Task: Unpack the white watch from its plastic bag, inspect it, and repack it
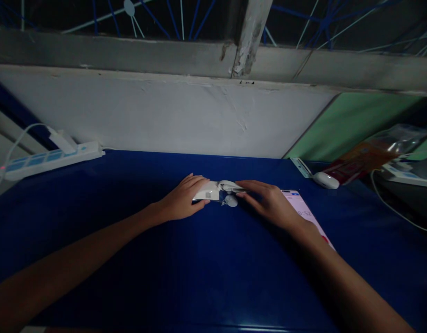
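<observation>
My left hand [185, 196] is closed around a small white packet [209, 190] with a grey printed square on it, thumb along its near edge. Just right of it, the fingertips of my right hand [265, 199] pinch a looped white piece [229, 186], perhaps a bundled cord, whose exact kind is unclear. A small round greyish-white piece [230, 201] sits below the loop, between both hands. Some clear plastic seems to lie around it. Under and beside my right wrist lies a phone [303, 210] with a lit pink screen showing digits, partly covered by the arm.
The blue tabletop [185, 268] reaches back to a pale wall. A white power strip [53, 159] with a plugged-in charger lies far left. At back right are a white rounded case [326, 180], a thin pale card-like strip [301, 167], an orange-red plastic bag [366, 155] and a white cable [393, 208].
</observation>
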Motion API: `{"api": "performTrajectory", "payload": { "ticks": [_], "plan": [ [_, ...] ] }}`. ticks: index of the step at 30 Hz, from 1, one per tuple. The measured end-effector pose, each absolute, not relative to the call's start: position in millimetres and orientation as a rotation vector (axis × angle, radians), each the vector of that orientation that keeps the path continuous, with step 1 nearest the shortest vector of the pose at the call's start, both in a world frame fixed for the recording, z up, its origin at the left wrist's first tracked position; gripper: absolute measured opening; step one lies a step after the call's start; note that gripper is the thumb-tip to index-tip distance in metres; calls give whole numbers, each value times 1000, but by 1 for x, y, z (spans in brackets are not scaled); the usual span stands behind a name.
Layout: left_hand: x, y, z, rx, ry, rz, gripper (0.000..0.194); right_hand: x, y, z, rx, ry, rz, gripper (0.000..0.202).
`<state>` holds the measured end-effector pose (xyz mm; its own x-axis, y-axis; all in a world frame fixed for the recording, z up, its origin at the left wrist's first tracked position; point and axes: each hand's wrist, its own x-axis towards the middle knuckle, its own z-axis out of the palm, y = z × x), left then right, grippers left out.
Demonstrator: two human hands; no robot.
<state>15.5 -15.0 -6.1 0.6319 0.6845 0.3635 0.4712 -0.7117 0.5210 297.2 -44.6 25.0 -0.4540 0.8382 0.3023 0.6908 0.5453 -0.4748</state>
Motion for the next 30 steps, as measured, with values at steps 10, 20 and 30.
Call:
{"api": "performTrajectory", "payload": {
  "ticks": [10,20,30],
  "plan": [
    [13,-19,-4,2528,899,783,49,290,-47,21,-1215,-2280,480,37],
    [13,-19,-4,2509,864,828,52,276,-47,16,-1034,-2376,544,39],
    [14,-20,-3,2532,877,821,54,279,-53,24,-1058,-2502,370,38]
  ]
}}
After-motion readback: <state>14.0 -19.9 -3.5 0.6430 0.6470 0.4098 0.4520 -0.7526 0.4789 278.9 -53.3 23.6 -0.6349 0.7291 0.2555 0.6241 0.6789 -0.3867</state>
